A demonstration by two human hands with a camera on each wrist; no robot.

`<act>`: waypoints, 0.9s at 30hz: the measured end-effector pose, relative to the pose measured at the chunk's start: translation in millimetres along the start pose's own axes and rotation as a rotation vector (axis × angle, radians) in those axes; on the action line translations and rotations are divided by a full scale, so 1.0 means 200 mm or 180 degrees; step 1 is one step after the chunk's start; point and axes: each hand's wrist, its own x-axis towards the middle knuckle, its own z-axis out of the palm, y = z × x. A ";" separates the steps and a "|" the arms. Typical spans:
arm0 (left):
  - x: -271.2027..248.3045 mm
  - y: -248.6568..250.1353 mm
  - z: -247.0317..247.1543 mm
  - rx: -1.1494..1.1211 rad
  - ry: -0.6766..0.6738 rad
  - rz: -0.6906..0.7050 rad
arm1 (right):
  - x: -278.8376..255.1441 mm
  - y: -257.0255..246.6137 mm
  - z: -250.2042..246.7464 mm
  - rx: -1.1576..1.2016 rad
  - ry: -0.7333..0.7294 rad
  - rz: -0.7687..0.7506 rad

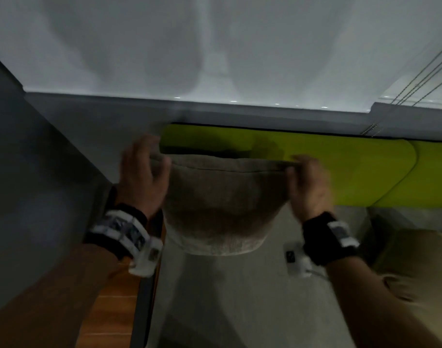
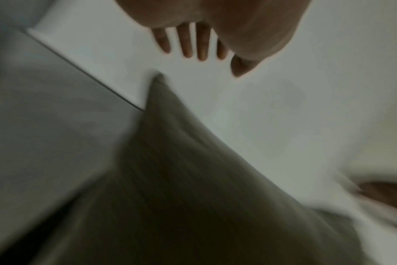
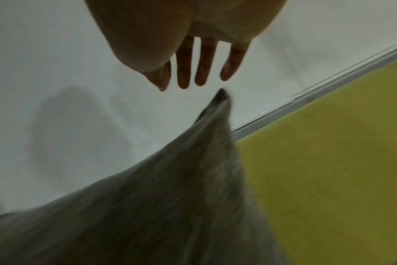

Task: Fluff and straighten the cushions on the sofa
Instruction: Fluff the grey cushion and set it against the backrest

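Observation:
A grey-brown cushion (image 1: 222, 197) stands upright on the sofa seat, in front of the lime-green sofa back (image 1: 340, 167). My left hand (image 1: 142, 172) is at its top left corner and my right hand (image 1: 307, 179) at its top right corner. In the left wrist view the left hand (image 2: 197, 44) has straight, spread fingers, and the cushion (image 2: 170, 179) corner points up just short of them. The right wrist view shows the same: the right hand (image 3: 193, 71) has straight fingers a little off the cushion (image 3: 170, 197) corner. Both views are blurred by motion.
A pale grey seat (image 1: 227, 297) lies below the cushion. A second beige cushion (image 1: 416, 259) sits at the right. A white blind (image 1: 214, 46) with cords (image 1: 421, 79) hangs behind the sofa. Wooden floor (image 1: 114, 310) and a grey wall (image 1: 26, 146) are at the left.

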 end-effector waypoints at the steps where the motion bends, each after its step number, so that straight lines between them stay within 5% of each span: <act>1: -0.10 0.07 0.05 -0.0097 -0.0175 0.0381 | -0.07 -0.11 0.05 0.0139 -0.0202 -0.0390; 3: -0.29 0.12 0.20 0.0099 -0.0944 0.0842 | -0.22 -0.28 0.17 0.0228 -0.0935 -0.0783; 6: -0.36 0.03 0.42 0.1056 -0.1845 0.0881 | -0.32 -0.25 0.35 -0.0214 -0.1755 -0.0479; 9: -0.19 -0.07 0.54 0.1536 -0.1920 0.0828 | -0.17 -0.08 0.46 -0.0501 -0.1803 0.0011; 15: 0.04 -0.16 0.65 0.1854 -0.1794 0.0827 | 0.07 0.07 0.57 -0.1080 -0.1955 0.0223; 18: 0.06 -0.21 0.62 0.1737 -0.1346 0.0247 | 0.07 0.10 0.53 -0.0983 -0.1677 0.0622; 22: -0.06 -0.37 0.50 0.0827 -0.0360 -0.1044 | -0.11 0.21 0.40 0.0700 -0.0441 0.0961; 25: -0.18 -0.48 0.43 -0.0613 0.0036 -0.2196 | -0.29 0.27 0.34 0.2675 -0.0409 0.1973; 27: -0.23 -0.45 0.36 -0.1035 0.0022 -0.2520 | -0.33 0.29 0.33 0.3288 -0.0660 0.2357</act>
